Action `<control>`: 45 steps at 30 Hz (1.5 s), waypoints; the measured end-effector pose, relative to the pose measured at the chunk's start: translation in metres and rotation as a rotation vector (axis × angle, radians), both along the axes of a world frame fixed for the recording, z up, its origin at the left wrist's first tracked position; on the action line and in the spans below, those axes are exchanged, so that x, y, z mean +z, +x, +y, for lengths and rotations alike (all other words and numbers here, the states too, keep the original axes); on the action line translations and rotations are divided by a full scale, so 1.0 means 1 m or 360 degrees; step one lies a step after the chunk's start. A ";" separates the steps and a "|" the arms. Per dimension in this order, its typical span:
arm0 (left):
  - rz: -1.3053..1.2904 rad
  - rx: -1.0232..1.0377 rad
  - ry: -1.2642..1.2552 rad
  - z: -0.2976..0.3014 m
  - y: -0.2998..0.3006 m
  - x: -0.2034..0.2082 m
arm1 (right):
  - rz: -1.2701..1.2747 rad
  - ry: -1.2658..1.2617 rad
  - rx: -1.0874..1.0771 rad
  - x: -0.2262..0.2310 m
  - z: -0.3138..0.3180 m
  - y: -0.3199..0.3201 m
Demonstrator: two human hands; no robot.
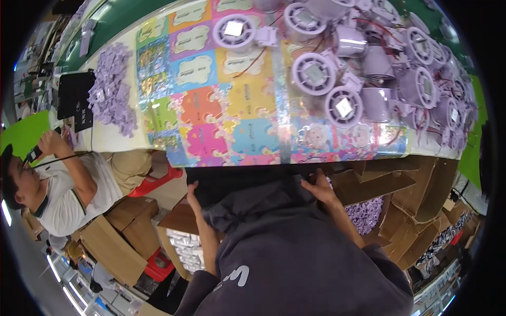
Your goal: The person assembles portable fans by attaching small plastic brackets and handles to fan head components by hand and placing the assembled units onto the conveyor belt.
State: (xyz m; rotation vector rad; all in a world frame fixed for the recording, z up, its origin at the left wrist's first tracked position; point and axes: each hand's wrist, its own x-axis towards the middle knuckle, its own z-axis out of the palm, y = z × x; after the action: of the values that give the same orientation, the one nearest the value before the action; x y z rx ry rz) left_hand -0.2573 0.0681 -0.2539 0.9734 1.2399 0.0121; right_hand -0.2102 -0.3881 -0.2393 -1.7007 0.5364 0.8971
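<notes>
Below the table's near edge, my left hand [193,190] rests at the left side of my dark-clothed lap [237,192]. Only its thumb side shows, and the fingers are hidden. On the other side of the lap, my right hand [319,187] has its thumb apart from the fingers, with no object visible in it. Above both hands lies a colourful patterned mat [247,134] on the table. One light purple round fan-like housing [234,32] with a red wire stands apart on the mat. Several more purple housings [343,106] are heaped at the right.
A pile of small purple parts [112,87] lies at the table's left, beside a black board [75,100]. To the left sits a co-worker [79,184] holding a dark tool [34,154]. Cardboard boxes [416,189] stand by my right arm, one with purple pieces [366,215].
</notes>
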 end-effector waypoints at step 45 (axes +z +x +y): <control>-0.0154 -0.1957 0.2027 -0.024 0.075 0.033 | -0.0530 -0.0994 0.0060 0.043 0.081 -0.003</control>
State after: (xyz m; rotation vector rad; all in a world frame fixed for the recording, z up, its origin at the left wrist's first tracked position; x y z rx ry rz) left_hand -0.1819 0.0438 -0.2213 2.6675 0.2324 -0.1281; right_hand -0.2136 -0.3070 -0.1958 -2.3746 0.5936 0.4690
